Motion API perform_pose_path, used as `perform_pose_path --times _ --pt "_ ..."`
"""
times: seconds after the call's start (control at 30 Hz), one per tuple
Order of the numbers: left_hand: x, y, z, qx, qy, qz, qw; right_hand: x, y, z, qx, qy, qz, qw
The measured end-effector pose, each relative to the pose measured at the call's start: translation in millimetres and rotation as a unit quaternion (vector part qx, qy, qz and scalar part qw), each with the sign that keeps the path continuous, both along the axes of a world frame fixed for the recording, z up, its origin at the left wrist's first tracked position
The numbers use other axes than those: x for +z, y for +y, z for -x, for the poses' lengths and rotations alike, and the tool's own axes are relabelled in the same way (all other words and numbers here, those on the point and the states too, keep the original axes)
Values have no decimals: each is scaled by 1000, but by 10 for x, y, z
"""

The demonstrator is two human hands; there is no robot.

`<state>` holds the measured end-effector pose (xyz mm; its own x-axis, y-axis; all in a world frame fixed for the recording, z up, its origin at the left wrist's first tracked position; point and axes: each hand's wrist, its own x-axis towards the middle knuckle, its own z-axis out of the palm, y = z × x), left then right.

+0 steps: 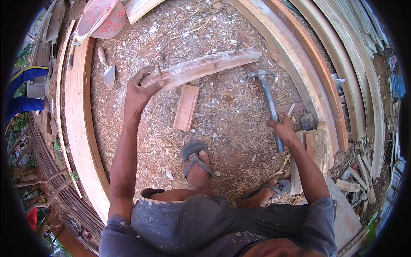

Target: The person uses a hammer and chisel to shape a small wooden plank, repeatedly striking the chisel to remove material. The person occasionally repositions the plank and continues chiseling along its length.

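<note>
My left hand (140, 89) grips the near-left end of a weathered wooden board (205, 68), thumb on one side and fingers round the other. The board slants away to the right, its surface whitish and dusty. A large nail (160, 71) sticks up beside my left fingers, and another nail (238, 48) stands near the far end. Closed round the handle of a claw hammer (268, 97) is my right hand (282, 127); the metal head points away from me, just short of the board's right end. A short reddish wood block (186, 108) lies on the ground below the board.
Long beams lie on both sides, a pale beam (81, 115) at left and a thick beam (295, 64) at right. A trowel (109, 75) and a red bucket (107, 23) are at the upper left. Shavings cover the ground around my sandalled foot (198, 169). Another person's blue-clad leg (28, 105) shows far left.
</note>
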<state>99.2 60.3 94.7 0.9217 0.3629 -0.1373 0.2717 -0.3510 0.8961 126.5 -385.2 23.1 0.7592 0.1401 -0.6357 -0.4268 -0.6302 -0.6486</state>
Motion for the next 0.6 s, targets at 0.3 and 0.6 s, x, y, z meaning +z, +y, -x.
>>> perform_pose_path --times 0.3,0.6 --pt "-556 35 -447 243 -122 382 883 -158 -29 455 -25 -157 -47 986" --pt "-433 -228 -433 162 59 314 934 1071 860 39 -77 -428 -206 876"
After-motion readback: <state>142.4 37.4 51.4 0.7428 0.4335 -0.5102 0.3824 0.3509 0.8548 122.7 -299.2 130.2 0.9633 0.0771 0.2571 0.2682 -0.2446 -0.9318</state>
